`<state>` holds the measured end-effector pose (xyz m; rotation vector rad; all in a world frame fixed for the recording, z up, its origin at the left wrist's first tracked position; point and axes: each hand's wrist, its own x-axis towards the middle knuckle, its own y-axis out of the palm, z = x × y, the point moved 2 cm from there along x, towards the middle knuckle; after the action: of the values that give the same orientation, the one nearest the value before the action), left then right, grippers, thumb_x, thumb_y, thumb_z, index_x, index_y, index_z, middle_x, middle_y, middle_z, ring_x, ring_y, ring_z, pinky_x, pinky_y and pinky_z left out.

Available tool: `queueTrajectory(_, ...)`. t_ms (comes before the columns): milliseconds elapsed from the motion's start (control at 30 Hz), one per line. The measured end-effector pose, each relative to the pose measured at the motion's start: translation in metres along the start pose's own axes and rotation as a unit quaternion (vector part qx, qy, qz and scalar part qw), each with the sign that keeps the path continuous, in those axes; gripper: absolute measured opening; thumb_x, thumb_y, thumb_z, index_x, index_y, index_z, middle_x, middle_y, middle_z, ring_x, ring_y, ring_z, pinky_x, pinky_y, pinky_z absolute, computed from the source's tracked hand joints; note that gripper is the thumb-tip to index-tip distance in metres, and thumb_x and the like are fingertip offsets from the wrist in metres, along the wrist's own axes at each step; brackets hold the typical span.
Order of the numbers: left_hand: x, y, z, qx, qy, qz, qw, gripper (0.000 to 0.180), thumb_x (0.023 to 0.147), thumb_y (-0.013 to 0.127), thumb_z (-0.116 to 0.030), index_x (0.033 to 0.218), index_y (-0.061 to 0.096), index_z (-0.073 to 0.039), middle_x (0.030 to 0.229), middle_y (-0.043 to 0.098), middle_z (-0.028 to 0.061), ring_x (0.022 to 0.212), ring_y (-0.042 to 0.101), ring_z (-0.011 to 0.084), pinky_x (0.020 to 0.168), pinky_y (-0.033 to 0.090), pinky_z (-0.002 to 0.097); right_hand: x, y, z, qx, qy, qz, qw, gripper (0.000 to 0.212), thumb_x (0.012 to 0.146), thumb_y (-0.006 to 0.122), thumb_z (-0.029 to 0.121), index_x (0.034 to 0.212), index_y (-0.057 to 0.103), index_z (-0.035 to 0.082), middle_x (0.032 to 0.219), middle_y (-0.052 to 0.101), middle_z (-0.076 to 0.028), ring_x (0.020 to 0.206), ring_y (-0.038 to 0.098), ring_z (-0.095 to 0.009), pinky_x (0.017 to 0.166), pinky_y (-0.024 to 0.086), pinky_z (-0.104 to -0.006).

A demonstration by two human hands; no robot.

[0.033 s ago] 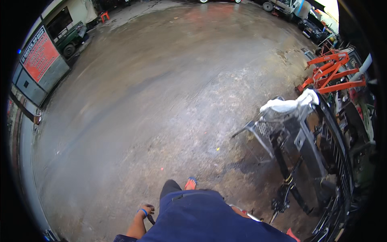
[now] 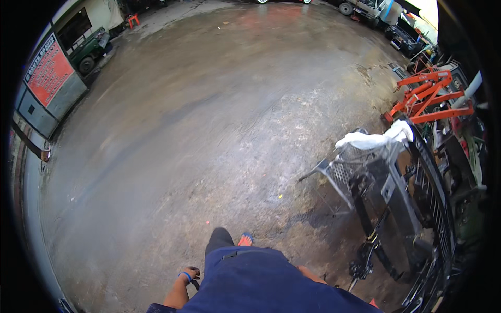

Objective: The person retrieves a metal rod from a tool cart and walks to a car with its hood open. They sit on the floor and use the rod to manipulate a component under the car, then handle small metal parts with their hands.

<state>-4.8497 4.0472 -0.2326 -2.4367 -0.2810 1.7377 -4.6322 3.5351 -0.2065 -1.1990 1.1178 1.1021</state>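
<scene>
My left hand (image 2: 193, 272) hangs low beside my left hip, a blue band (image 2: 185, 276) around its wrist. Its fingers are curled, and a dark, narrow piece (image 2: 195, 284) shows just below them; I cannot make out what it is. Of my right arm only a strip of forearm (image 2: 312, 275) shows past my dark blue shirt (image 2: 245, 281); the right hand is hidden. Nearest on that side stands a grey and black metal frame (image 2: 389, 193) with mesh and dark rods, a white cloth (image 2: 373, 140) draped over its top.
Wet, stained concrete (image 2: 198, 141) spreads ahead. Right of it stand an orange lifting frame (image 2: 425, 96) and piled vehicle parts (image 2: 438, 177). A red sign (image 2: 51, 73) on a grey gate, a green vehicle (image 2: 88, 55) and an orange stool (image 2: 133, 20) are at the far left.
The view has shifted very slightly. A red and silvery piece seen beside my right forearm before is out of sight now. My left hand looks the same.
</scene>
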Motion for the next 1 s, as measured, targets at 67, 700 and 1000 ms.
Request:
queueTrajectory(67,0.034,-0.009,-0.045,0.046,-0.016,-0.005,0.999,0.03,0.084,0.07,-0.021,0.106,0.07,-0.001,0.102,0.072,0.0153,0.086,0.071,0.027,0.074,0.058,0.043,0.009,-0.064,0.033,0.015,0.016,0.002,1.0,0.032,0.078,0.071,0.032,0.097,0.074,0.006,0.091,0.071,-0.009,0.085,0.065,-0.024,0.076,0.05,-0.0416)
queueTrajectory(700,0.429,-0.252,-1.094,0.045,0.306,-0.098,0.946,0.03,0.089,0.061,-0.015,0.116,0.065,-0.002,0.092,0.072,0.0135,0.077,0.071,0.0218,0.068,0.057,0.0367,0.134,-0.709,0.277,0.271,0.012,-0.041,0.962,0.031,0.08,0.07,0.032,0.095,0.074,0.005,0.091,0.071,-0.011,0.086,0.066,-0.024,0.077,0.05,-0.0407)
queueTrajectory(1000,0.507,-0.22,-1.272,0.13,0.02,0.057,0.99,0.03,0.09,0.059,-0.017,0.115,0.063,-0.001,0.1,0.071,0.0141,0.083,0.071,0.0287,0.066,0.056,0.0399,0.134,-1.083,0.3,0.283,0.019,-0.033,0.958,0.031,0.081,0.07,0.032,0.094,0.074,0.004,0.091,0.071,-0.012,0.087,0.066,-0.024,0.077,0.05,-0.0402)
